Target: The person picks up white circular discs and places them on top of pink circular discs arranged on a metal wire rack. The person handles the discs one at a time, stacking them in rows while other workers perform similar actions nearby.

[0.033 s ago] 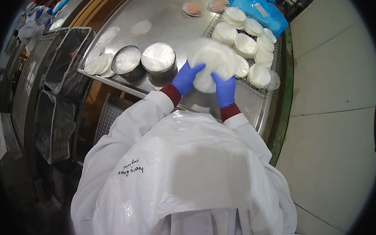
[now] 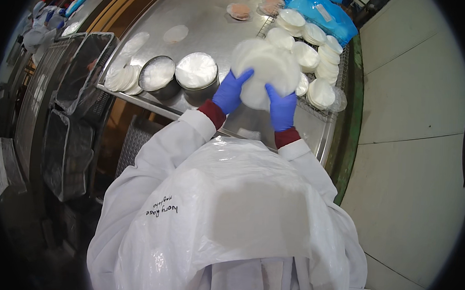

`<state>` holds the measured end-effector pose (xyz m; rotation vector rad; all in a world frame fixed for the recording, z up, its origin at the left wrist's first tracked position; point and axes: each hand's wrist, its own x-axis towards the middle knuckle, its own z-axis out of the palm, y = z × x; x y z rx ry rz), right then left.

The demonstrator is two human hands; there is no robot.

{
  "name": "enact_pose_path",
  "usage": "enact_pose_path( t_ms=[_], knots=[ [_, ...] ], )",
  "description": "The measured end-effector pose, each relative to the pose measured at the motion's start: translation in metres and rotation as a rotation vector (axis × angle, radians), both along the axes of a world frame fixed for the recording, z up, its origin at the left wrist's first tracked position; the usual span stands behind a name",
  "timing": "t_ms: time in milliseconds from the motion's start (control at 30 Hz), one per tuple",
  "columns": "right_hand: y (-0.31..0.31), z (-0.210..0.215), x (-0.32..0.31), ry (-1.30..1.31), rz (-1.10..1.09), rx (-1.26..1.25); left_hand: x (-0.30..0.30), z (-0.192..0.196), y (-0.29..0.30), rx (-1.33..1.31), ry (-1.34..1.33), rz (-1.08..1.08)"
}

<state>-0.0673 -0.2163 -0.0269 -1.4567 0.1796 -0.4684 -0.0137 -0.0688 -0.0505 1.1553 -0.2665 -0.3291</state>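
Observation:
I hold a fanned bunch of thin, translucent white round sheets [image 2: 269, 66] over the near part of the metal table. On its left side my left hand [image 2: 229, 91], in a blue glove, pinches the lower edge, thumb on top. At its right my right hand [image 2: 281, 106], gloved the same, grips the edge with the thumb over it. The fingers beneath the sheets are hidden. To the left of my left hand stand two round dark metal tins, one [image 2: 199, 95] heaped with white round sheets, the other [image 2: 165, 92] holding sheets too. A fanned pile of white rounds [image 2: 122, 79] lies beside them.
Several stacks of white rounds [image 2: 305, 56] sit on a wire rack [image 2: 341, 72] at the right. A blue plastic bag [image 2: 326, 17] lies behind them. Pinkish round patties [image 2: 239, 11] are farther back on the metal table [image 2: 209, 27]. Black crates [image 2: 68, 153] stand at the left.
The bunch of sheets has spread wider, with its upper part shifted up and to the left. My right hand has moved slightly right.

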Motion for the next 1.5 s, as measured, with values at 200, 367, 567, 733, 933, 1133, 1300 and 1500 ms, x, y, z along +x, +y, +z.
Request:
enact_pose_path(
  t_ms=[200, 367, 567, 733, 933, 1133, 1300, 1500],
  knots=[
    [0.005, 0.029, 0.0, -0.222, 0.167, -0.113, -0.007, 0.028, 0.002, -0.836, 0.463, -0.235],
    [0.033, 0.018, 0.0, -0.245, 0.326, -0.056, -0.016, 0.038, 0.027, -0.79, 0.593, -0.09],
    [0.098, 0.012, 0.0, -0.368, 0.616, -0.065, -0.06, 0.008, 0.099, -0.386, 0.077, 0.274],
    [0.173, 0.008, -0.012, -0.267, 0.826, -0.031, -0.097, 0.02, 0.166, -0.86, 0.329, 0.394],
    [0.276, -0.008, -0.02, 0.163, 0.985, 0.01, -0.162, 0.012, 0.264, -0.719, 0.239, 0.695],
    [0.376, -0.017, -0.042, 0.342, 1.114, -0.065, -0.236, 0.007, 0.374, -0.562, 0.144, 0.973],
    [0.431, 0.028, 0.01, 0.036, 1.08, -0.171, -0.281, 0.004, 0.46, -0.672, 0.034, 1.146],
    [0.484, 0.011, 0.058, -0.507, 1.046, -0.634, -0.269, 0.005, 0.501, -0.778, 0.172, 1.07]
  ],
)
